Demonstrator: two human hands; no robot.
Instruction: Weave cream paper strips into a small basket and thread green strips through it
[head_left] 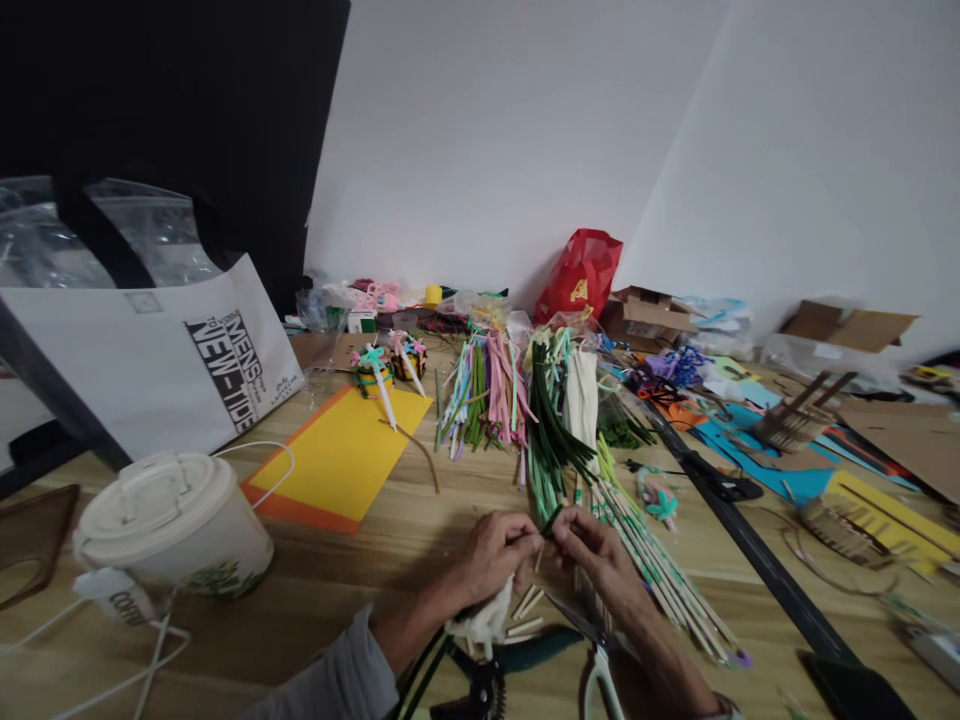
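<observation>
Two bare hands work close together near the worktop's near edge, in the head view. The left hand (491, 560) and the right hand (596, 560) meet in a tight pinch, the fingertips of both closed on a narrow dark green strip (553, 520) between them, with its ends partly hidden by the fingers. Below the left hand hangs a crumpled white piece (480, 620), its material hard to tell. Just beside the right hand, a fanned bundle of pale sticks (660, 585) lies on the wooden worktop (360, 600), and a few short cut sticks (527, 603) lie between the wrists. At the near edge, under the forearms, are white-handled scissors (600, 680) and black pruning shears with teal handles (517, 665). Toward the far edge, a pile of dark green strips (555, 430) lies beside a pile of pink and green strips (484, 390). Left of them is a yellow card on orange card (337, 455), and a lidded paper cup (172, 520) stands near the left edge, in front of a white tote bag (150, 370). A long black ruler (750, 540) runs slantwise toward the right edge, and a red bag (581, 275) stands at the far edge
</observation>
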